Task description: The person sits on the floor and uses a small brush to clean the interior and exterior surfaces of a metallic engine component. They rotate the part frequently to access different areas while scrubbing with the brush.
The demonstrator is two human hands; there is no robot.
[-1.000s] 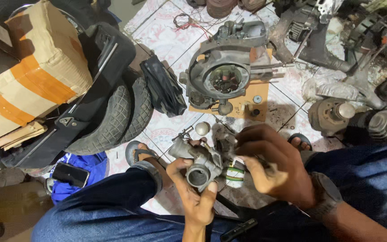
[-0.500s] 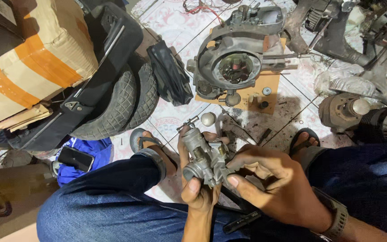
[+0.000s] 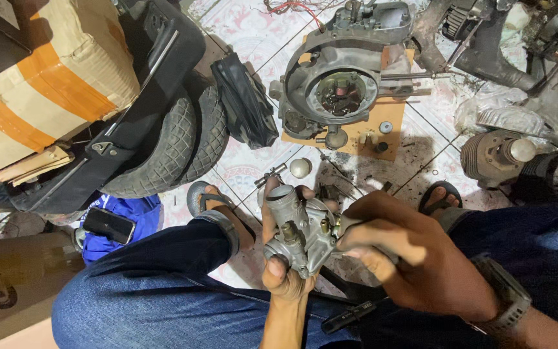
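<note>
Left hand (image 3: 279, 258) cradling a grey metal carburettor (image 3: 301, 236) at lower centre of the frame; right hand (image 3: 414, 258) pinched on a small fitting at its right side.

Both hands are closed on the carburettor, held above the knees in blue jeans. It looks to be a rigid casting, fairly heavy for its size, probably oily and slippery; the body is the safest hold, not the brass fittings, which look delicate. Beyond, at upper centre, an engine casing (image 3: 343, 84) rests on flat brown cardboard (image 3: 363, 132). At centre left lie two black tyres (image 3: 175, 145). At upper left sits a bulky cardboard package (image 3: 53, 77) banded with orange tape.
</note>
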